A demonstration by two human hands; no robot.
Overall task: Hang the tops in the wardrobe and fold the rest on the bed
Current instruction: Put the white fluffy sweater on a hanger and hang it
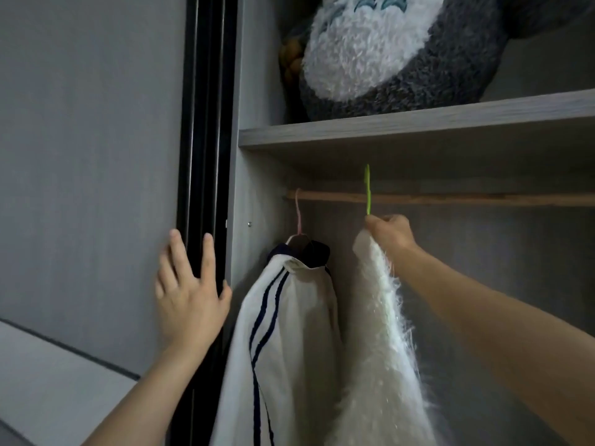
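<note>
The open wardrobe [254, 175] fills the view, its grey sliding door [96, 156] pushed to the left. A big grey-and-white plush toy [402, 53] sits on the upper shelf [418, 123]. Below it, a white jacket with navy stripes [289, 333] already hangs at the left end of the wooden rail [450, 198]. Just beside it on the right is a fluffy white top [380, 333], carried up to the rail.

The left hand [190, 294] lies flat on the door's edge with fingers straight and spread, holding nothing. The right hand [391, 233] is closed tight round the neck of a green hanger [367, 191], at the top's collar. The green hook is seen edge-on. It rises above the rail and crosses it, but I cannot tell whether it is seated. The jacket's pink hanger [298, 210] is hooked on.

This looks like the hanging step for the fluffy top. Next, I'd judge, the hook must settle over the rail before the fingers let go.
</note>
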